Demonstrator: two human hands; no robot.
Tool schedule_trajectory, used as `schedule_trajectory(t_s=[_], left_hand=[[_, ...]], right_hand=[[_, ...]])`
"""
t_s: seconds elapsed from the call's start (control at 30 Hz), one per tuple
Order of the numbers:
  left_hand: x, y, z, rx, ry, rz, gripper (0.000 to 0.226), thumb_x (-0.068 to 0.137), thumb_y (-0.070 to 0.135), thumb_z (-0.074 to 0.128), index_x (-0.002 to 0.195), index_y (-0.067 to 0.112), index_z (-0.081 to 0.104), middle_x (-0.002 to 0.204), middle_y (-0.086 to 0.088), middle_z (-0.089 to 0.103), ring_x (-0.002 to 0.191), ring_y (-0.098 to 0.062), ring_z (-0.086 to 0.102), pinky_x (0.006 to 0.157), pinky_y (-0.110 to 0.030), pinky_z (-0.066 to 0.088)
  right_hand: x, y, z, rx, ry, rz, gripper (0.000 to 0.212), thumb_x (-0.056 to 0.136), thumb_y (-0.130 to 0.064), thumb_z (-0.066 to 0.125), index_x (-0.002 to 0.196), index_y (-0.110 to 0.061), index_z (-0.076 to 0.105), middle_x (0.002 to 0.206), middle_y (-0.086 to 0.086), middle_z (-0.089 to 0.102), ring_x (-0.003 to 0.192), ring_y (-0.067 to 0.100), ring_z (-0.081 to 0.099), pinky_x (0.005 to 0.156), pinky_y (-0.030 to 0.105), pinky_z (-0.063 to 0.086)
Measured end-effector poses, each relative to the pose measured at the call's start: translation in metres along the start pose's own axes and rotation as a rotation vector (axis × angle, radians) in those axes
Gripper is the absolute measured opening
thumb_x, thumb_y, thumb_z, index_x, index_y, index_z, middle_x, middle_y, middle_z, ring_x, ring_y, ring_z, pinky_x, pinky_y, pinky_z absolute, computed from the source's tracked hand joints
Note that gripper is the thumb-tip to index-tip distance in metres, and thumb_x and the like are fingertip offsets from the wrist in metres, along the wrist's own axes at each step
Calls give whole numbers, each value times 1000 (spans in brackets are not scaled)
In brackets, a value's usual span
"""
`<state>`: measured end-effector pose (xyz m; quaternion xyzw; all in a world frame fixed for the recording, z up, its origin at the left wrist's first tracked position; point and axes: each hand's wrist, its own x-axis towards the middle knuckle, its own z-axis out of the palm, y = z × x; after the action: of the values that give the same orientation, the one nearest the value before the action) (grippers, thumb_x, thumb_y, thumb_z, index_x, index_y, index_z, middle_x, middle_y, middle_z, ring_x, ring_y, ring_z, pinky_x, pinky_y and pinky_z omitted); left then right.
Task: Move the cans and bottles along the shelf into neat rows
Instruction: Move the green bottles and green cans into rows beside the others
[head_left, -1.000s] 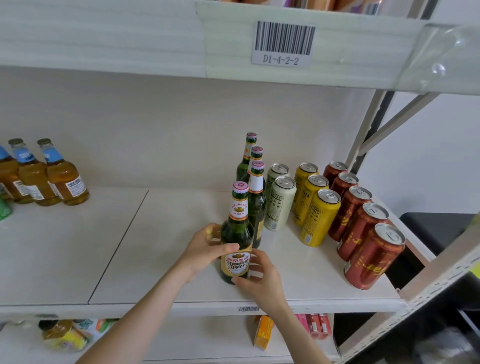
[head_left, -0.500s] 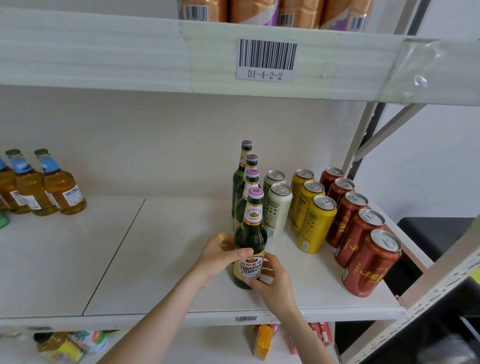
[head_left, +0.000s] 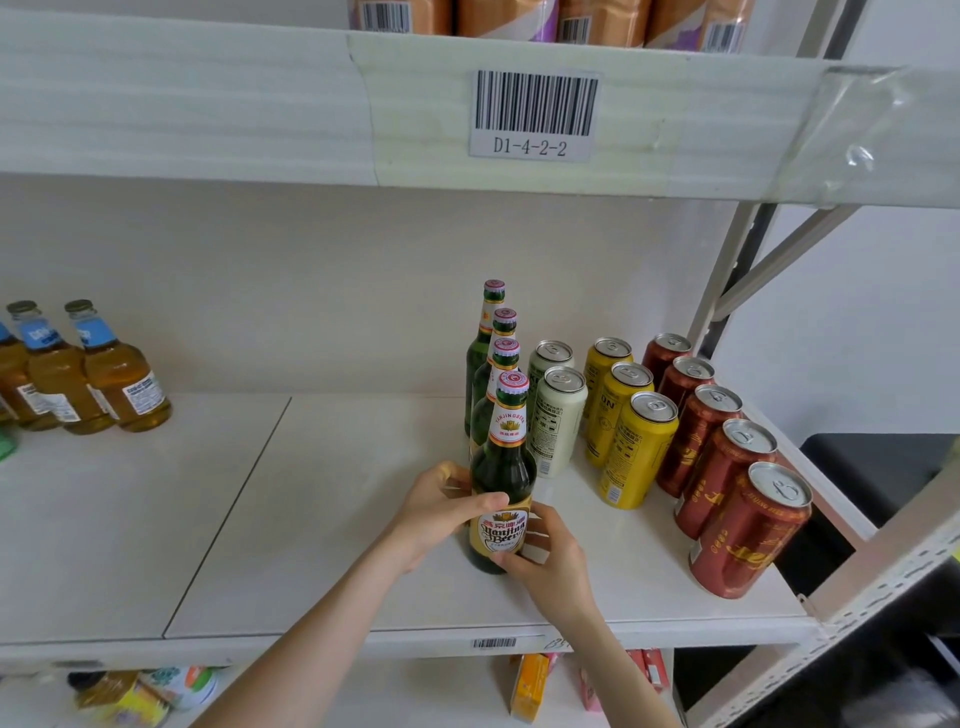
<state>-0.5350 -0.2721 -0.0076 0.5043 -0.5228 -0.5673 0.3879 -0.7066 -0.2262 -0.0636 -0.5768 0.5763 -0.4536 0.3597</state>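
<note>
A green beer bottle (head_left: 503, 473) with a gold label stands upright at the front of a row of green bottles (head_left: 487, 343) on the white shelf (head_left: 322, 519). My left hand (head_left: 435, 512) grips its left side, thumb across the label. My right hand (head_left: 550, 564) grips its lower right side. To the right stand rows of white cans (head_left: 558, 415), yellow cans (head_left: 636, 447) and red cans (head_left: 748, 530), each running front to back.
Amber bottles with blue neck labels (head_left: 122, 374) stand at the far left of the shelf. The upper shelf edge (head_left: 530, 111) carries a barcode tag. A slanted metal upright (head_left: 883, 566) borders the right side. Packets lie on the shelf below (head_left: 530, 686).
Held by both hands, the front bottle has moved to the right and back, into line with the green bottles behind it.
</note>
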Motion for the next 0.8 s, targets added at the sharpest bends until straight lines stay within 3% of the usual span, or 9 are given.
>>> schedule_trajectory(t_s=[0.3, 0.4, 0.5, 0.67, 0.77, 0.8], left_hand=[[-1, 2, -1, -2, -7, -14, 88, 29, 60, 93, 96, 13, 60, 100, -9, 75, 94, -22, 73, 79, -38, 60], [-4, 4, -1, 14, -6, -19, 82, 37, 55, 92, 98, 11, 60, 102, -9, 75, 97, -23, 72, 86, -44, 59], [-11, 6, -1, 62, 1, -3, 78, 44, 59, 88, 102, 13, 62, 101, -3, 76, 97, -17, 72, 86, -38, 58], [-27, 7, -4, 147, 40, 52, 50, 63, 56, 78, 97, 21, 69, 95, 8, 74, 90, -4, 67, 69, -15, 48], [-39, 5, -8, 274, 93, 116, 11, 90, 36, 66, 92, 26, 70, 97, 10, 71, 95, -8, 63, 70, -14, 42], [-44, 4, -10, 345, 120, 147, 10, 95, 31, 61, 93, 25, 69, 102, 7, 69, 99, -10, 61, 75, -14, 41]], right_hand=[[-1, -1, -1, -10, -11, 10, 53, 74, -10, 83, 117, -22, 56, 101, -14, 68, 93, -10, 62, 72, 8, 49], [-3, -3, 0, -22, -3, 4, 52, 75, -11, 82, 117, -24, 55, 102, -12, 68, 94, -7, 63, 74, 11, 51], [-6, -6, 1, -60, -4, 1, 49, 77, -16, 80, 116, -30, 53, 105, -12, 68, 96, 0, 64, 78, 16, 53], [-16, -12, 0, -267, 25, -62, 50, 84, -29, 74, 127, -20, 52, 115, -8, 65, 102, 8, 60, 77, 10, 45], [-26, -16, -5, -443, 25, -105, 53, 88, -36, 67, 134, -19, 46, 125, 1, 61, 110, 18, 58, 85, 26, 50], [-30, -18, -7, -506, 19, -112, 54, 90, -37, 64, 136, -19, 44, 128, 2, 59, 113, 20, 57, 87, 31, 49]])
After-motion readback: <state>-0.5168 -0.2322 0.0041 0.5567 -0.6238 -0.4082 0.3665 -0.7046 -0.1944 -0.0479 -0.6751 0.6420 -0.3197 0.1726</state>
